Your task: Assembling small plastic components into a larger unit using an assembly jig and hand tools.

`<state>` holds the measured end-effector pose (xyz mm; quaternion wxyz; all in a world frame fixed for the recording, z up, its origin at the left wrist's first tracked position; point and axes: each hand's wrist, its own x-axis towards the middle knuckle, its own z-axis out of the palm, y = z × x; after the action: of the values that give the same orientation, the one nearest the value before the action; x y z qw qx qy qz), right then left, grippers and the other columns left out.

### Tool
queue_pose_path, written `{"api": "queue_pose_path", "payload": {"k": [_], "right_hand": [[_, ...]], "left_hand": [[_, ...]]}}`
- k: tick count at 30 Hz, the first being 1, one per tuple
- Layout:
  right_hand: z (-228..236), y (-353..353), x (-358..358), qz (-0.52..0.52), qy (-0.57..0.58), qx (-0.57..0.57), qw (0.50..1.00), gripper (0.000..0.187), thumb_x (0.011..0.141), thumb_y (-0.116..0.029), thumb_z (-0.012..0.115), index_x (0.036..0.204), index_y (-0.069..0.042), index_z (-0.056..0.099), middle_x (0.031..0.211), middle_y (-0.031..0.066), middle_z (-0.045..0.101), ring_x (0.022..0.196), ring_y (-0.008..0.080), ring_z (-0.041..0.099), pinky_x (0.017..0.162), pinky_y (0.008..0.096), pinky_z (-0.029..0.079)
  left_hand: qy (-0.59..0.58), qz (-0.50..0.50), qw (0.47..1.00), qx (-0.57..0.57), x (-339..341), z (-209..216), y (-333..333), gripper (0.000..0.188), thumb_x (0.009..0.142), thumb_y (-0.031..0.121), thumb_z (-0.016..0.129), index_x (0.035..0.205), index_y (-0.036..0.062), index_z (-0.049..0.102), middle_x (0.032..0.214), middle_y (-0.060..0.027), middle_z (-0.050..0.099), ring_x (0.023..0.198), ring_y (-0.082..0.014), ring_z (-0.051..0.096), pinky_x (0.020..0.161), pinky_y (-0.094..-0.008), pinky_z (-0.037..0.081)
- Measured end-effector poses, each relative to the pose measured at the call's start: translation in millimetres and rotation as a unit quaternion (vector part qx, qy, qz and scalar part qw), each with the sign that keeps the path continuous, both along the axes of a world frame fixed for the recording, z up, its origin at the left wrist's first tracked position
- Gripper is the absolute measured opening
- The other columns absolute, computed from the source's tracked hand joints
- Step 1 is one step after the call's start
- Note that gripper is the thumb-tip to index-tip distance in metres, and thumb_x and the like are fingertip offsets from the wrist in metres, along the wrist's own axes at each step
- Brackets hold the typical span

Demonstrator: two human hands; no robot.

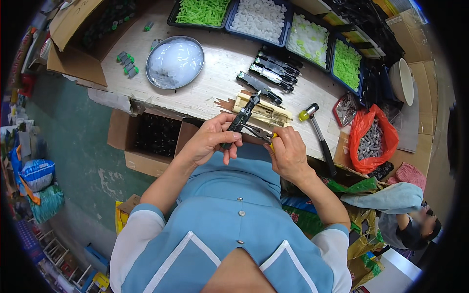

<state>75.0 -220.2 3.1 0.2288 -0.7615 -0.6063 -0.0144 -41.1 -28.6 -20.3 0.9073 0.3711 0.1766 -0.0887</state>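
My left hand [210, 140] is closed around a slim black plastic part [244, 113], which is held tilted over the table's near edge. My right hand [289, 155] grips a pair of pliers [258, 132] with yellow handles. The pliers' jaws reach to the side of the black part; what they pinch is too small to make out. Just beyond the hands, a cream-coloured block fixture [264, 111] lies on the table. Behind it, several similar black parts [259, 88] rest in a row. A mallet [318, 133] with a yellow-and-black head lies to the right.
Blue trays hold green pieces [202, 10], white pieces [258, 20] and more small parts at the back. A round metal dish [174, 62] carries whitish grease. Right: a red bag [352, 146] of grey cylinders. Left: an open carton [78, 66]; another box [140, 163] sits below the tabletop.
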Motion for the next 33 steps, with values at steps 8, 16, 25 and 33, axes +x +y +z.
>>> {"api": "queue_pose_path", "payload": {"k": [8,16,25,33], "right_hand": [[-1.1,-5.2,3.3,-0.005,-0.031,-0.014,0.999,0.024,0.063,-0.004,0.067,0.076,0.001,0.048,0.09,0.0159,0.052,0.074,0.03,0.049,0.061,0.0379,0.038],[-3.8,-8.6,7.1,0.005,-0.073,-0.007,0.997,0.018,0.064,-0.006,0.063,0.073,0.0,0.049,0.09,0.0147,0.052,0.074,0.0267,0.048,0.061,0.0354,0.035],[-2.8,-13.8,11.2,0.007,-0.096,0.001,0.995,0.014,0.062,-0.005,0.058,0.072,-0.001,0.05,0.091,0.0138,0.052,0.075,0.0246,0.048,0.062,0.0341,0.034],[-3.5,-17.0,12.6,0.001,-0.092,0.006,0.996,0.013,0.061,-0.004,0.057,0.072,0.0,0.05,0.092,0.0139,0.052,0.075,0.0247,0.047,0.062,0.0337,0.035]], "left_hand": [[0.017,0.007,1.0,0.016,0.3,4.5,-4.3,0.047,0.078,0.005,0.059,0.119,-0.0055,0.04,0.077,-0.0141,0.058,0.052,-0.017,0.059,0.038,-0.025,0.048],[0.016,-0.003,1.0,0.021,0.4,8.5,-7.1,0.047,0.078,0.005,0.059,0.119,-0.0056,0.04,0.077,-0.0139,0.058,0.052,-0.0165,0.059,0.038,-0.025,0.048],[0.024,-0.014,0.999,0.028,2.4,9.5,-10.2,0.046,0.079,0.006,0.059,0.119,-0.0052,0.04,0.077,-0.0137,0.059,0.052,-0.0164,0.059,0.038,-0.0251,0.048],[0.02,-0.025,0.999,0.027,3.2,11.6,-11.4,0.042,0.08,0.007,0.06,0.116,-0.0039,0.041,0.075,-0.0107,0.059,0.053,-0.0152,0.06,0.038,-0.0234,0.048]]}}
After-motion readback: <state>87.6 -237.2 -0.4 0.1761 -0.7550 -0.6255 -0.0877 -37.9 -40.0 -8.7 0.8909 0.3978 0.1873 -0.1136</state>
